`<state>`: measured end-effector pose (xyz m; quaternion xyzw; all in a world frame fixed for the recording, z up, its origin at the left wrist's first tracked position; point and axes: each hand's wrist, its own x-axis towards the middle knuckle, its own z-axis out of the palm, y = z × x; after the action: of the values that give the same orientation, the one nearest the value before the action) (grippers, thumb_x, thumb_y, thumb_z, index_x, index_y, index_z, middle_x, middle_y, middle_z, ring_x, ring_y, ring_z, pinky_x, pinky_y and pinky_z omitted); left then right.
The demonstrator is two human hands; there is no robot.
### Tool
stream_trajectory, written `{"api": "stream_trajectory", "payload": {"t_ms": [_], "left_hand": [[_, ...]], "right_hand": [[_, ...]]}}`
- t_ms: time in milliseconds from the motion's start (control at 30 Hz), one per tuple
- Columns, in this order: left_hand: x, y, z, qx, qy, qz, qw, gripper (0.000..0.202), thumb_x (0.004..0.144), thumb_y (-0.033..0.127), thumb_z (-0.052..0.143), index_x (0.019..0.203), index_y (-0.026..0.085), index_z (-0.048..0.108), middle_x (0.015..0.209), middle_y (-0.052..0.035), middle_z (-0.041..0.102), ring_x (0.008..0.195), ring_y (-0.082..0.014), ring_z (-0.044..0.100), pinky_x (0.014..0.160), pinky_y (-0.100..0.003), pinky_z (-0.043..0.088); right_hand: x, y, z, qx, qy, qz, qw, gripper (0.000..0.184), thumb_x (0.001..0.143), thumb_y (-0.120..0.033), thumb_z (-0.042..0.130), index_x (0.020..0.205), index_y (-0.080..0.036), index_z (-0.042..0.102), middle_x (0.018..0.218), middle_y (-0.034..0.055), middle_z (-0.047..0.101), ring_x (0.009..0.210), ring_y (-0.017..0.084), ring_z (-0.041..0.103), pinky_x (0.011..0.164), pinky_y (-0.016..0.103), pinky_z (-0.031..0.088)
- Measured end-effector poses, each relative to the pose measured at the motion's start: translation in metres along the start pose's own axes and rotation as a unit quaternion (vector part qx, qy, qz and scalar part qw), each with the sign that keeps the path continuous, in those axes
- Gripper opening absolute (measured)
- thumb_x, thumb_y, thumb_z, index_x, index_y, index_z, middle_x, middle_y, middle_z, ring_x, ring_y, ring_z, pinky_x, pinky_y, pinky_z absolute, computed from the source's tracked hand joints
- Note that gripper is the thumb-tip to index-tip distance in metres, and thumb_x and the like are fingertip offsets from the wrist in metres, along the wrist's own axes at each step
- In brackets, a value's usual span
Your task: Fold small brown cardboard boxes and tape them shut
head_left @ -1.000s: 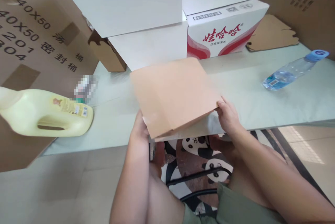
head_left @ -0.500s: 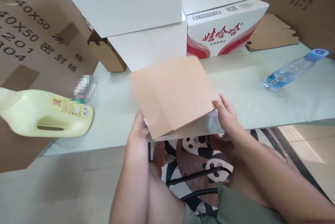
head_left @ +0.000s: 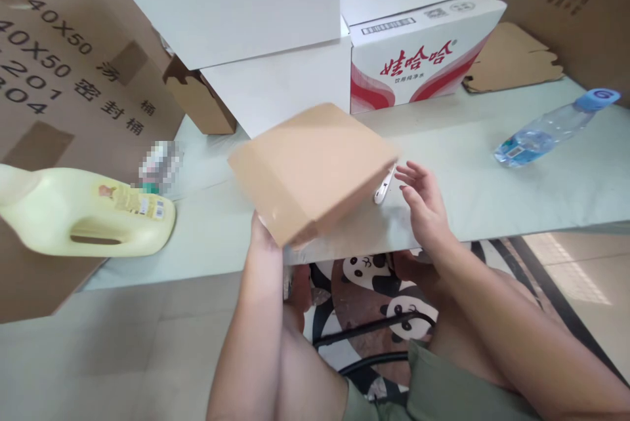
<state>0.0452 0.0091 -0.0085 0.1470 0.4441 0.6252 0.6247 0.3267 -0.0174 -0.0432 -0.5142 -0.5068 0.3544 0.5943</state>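
A flat brown cardboard box [head_left: 315, 159] is held tilted above the table. At its near left corner my left hand [head_left: 266, 232] grips it, the fingers hidden beneath the cardboard. My right hand [head_left: 424, 201] is off the box, just right of its right edge, with fingers spread and nothing in them. Between box and right hand, a slim white object with a rounded end [head_left: 382, 189] shows on the table, partly covered by the box; its kind I cannot make out.
To the left lies a pale yellow jug [head_left: 132, 237]. White cartons [head_left: 275, 73] and a red-and-white water carton [head_left: 418, 67] stand behind. A water bottle [head_left: 531, 139] lies on the right of the pale table [head_left: 472, 191]. An open small carton [head_left: 207, 103] stands at back left.
My right hand has let go of the box and opened. The box has turned and tilted, held by my left hand, and the white object has come into view.
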Motion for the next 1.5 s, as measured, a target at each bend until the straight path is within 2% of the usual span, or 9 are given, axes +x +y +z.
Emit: {"api": "stream_trajectory", "payload": {"t_ms": [133,300,433,600,833,1067,1233,1400,1500], "left_hand": [[0.017,-0.004,0.008,-0.051,0.064,0.047,0.996,0.028,0.094,0.034,0.051,0.077,0.019,0.068,0.074,-0.0040,0.072,0.073,-0.0190,0.071,0.069,-0.031,0.060],[0.008,-0.030,0.032,-0.093,0.094,0.042,0.990,0.028,0.096,0.028,0.049,0.115,0.018,0.067,0.112,-0.0084,0.075,0.114,-0.0232,0.067,0.096,-0.038,0.056],[-0.013,-0.060,0.046,-0.066,0.065,0.007,0.996,0.036,0.094,0.029,0.055,0.129,0.018,0.059,0.130,-0.0122,0.068,0.117,-0.0247,0.066,0.090,-0.036,0.058],[-0.022,-0.072,0.045,-0.042,0.031,0.005,0.999,0.037,0.089,0.030,0.063,0.125,0.024,0.060,0.128,-0.0097,0.069,0.113,-0.0246,0.068,0.078,-0.032,0.058],[-0.015,-0.063,0.045,-0.022,0.056,0.039,0.997,0.038,0.082,0.021,0.064,0.120,0.024,0.061,0.115,-0.0061,0.073,0.097,-0.0195,0.073,0.069,-0.026,0.058],[-0.008,-0.045,0.029,0.128,0.060,0.326,0.935,0.052,0.085,0.040,0.071,0.132,0.029,0.054,0.137,-0.0054,0.063,0.138,-0.0208,0.052,0.104,-0.028,0.051],[-0.003,-0.018,0.008,0.221,0.071,0.410,0.882,0.045,0.087,0.042,0.067,0.127,0.023,0.062,0.128,-0.0095,0.067,0.135,-0.0238,0.054,0.108,-0.032,0.047],[-0.015,0.009,0.003,0.346,-0.073,0.413,0.839,0.027,0.073,0.024,0.077,0.100,0.025,0.079,0.114,-0.0075,0.074,0.127,-0.0263,0.060,0.119,-0.041,0.036],[-0.017,0.018,0.003,0.369,-0.119,0.382,0.839,0.018,0.067,0.026,0.083,0.084,0.025,0.080,0.114,-0.0082,0.072,0.130,-0.0287,0.056,0.120,-0.045,0.033]], "right_hand": [[-0.009,-0.007,0.010,-0.059,-0.064,0.021,0.996,0.056,0.090,-0.056,0.058,0.139,-0.030,0.046,0.146,0.0131,0.052,0.134,0.031,0.053,0.109,0.057,0.045],[-0.027,-0.017,0.041,-0.123,-0.174,-0.040,0.976,0.083,0.083,-0.056,0.067,0.152,-0.027,0.031,0.161,0.0165,0.033,0.150,0.035,0.033,0.118,0.061,0.033],[-0.027,-0.018,0.061,-0.150,-0.127,-0.035,0.980,0.105,0.078,-0.049,0.073,0.159,-0.024,0.011,0.165,0.0181,0.023,0.154,0.038,0.021,0.121,0.064,0.028],[-0.013,-0.012,0.059,-0.157,-0.083,-0.060,0.982,0.089,0.084,-0.019,0.057,0.161,-0.025,0.013,0.162,0.0143,0.033,0.151,0.033,0.032,0.120,0.061,0.034],[-0.020,-0.004,0.055,-0.164,-0.090,-0.142,0.972,0.082,0.090,-0.015,0.045,0.161,-0.036,0.010,0.167,0.0032,0.025,0.154,0.026,0.027,0.124,0.056,0.031],[-0.014,-0.019,0.035,-0.114,-0.076,-0.151,0.979,0.065,0.090,-0.035,0.055,0.150,-0.031,0.032,0.164,0.0105,0.028,0.154,0.032,0.025,0.118,0.059,0.035],[-0.002,-0.014,0.019,-0.067,0.001,-0.116,0.991,0.050,0.095,-0.045,0.045,0.142,-0.032,0.037,0.158,0.0107,0.036,0.149,0.030,0.034,0.115,0.056,0.039],[0.004,-0.018,0.004,-0.065,0.042,-0.157,0.985,0.051,0.093,-0.049,0.050,0.140,-0.033,0.041,0.156,0.0110,0.040,0.149,0.032,0.035,0.116,0.059,0.034],[0.009,-0.019,-0.004,-0.110,0.047,-0.125,0.985,0.055,0.089,-0.048,0.057,0.139,-0.028,0.044,0.153,0.0134,0.045,0.147,0.033,0.037,0.118,0.059,0.031]]}}
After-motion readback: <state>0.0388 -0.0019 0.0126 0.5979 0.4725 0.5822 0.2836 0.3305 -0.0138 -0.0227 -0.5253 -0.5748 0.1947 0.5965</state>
